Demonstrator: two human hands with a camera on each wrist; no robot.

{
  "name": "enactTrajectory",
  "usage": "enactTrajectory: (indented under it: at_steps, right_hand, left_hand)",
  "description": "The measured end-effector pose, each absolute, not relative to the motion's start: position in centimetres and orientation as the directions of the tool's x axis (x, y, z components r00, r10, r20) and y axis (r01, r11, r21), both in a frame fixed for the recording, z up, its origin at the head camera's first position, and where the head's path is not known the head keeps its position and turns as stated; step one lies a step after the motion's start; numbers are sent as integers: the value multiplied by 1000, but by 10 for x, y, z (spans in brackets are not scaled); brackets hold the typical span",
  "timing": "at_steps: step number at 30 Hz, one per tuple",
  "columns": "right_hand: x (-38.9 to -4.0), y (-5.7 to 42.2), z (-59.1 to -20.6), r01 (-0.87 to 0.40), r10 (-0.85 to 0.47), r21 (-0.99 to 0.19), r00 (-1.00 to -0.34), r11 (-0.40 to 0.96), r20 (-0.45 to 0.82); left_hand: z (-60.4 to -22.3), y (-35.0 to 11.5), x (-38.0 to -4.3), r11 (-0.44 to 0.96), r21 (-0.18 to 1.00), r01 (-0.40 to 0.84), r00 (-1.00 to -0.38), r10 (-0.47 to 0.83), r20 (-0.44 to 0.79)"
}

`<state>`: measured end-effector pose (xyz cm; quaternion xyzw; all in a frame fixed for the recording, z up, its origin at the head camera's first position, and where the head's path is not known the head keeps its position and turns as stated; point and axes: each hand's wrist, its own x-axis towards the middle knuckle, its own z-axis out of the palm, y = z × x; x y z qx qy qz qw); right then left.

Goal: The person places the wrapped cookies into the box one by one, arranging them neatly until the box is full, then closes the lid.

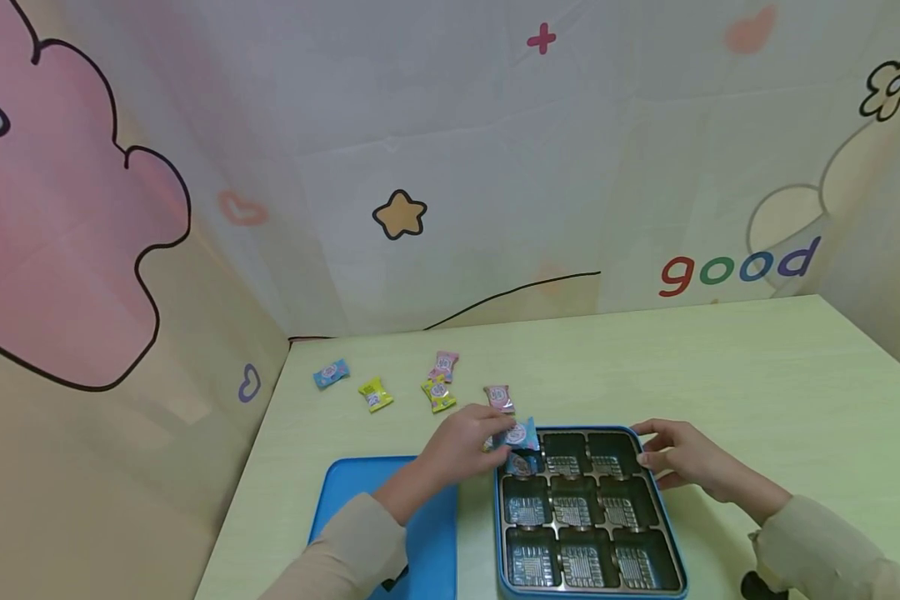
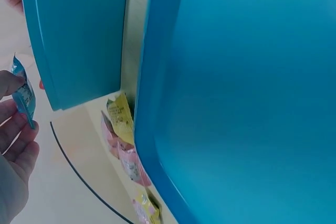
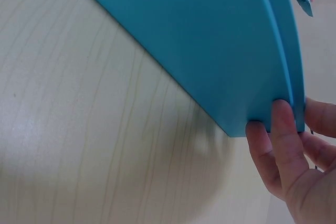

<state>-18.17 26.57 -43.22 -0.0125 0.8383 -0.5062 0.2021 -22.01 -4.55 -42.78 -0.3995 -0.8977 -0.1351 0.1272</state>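
Note:
My left hand (image 1: 465,442) pinches a blue candy packet (image 1: 523,434) between thumb and fingers, above the far left compartment of a blue box (image 1: 682,575). The packet (image 2: 23,95) also shows in the left wrist view, apart from the box wall. Inside that compartment lies another blue packet (image 1: 521,464). The box holds a dark tray divided into several compartments. At its far right corner, my right hand (image 1: 686,458) grips the rim and side. The right wrist view shows the fingers (image 3: 286,135) bent around this corner.
A blue lid (image 1: 431,533) lies left of the box, partly under the left forearm. Behind them are a blue packet (image 1: 332,374), yellow packets (image 1: 376,395) (image 1: 438,393) and pink packets (image 1: 444,365) (image 1: 499,398). A printed cloth (image 1: 495,167) hangs behind the pale table (image 1: 757,367).

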Motion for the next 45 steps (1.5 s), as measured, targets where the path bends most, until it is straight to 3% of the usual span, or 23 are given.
enactTrajectory:
  at_steps: [18,45]
  right_hand:
    - [-181,265,-431,182,-227,-856,-918,484,-324]
    - [-182,265,-433,183,-222,-858,-921,480,-320]
  left_hand:
    - [-430,-25,-216,623,108,775,-624,726,290]
    - [-431,2,-212,634,98,767,-639,745,190]
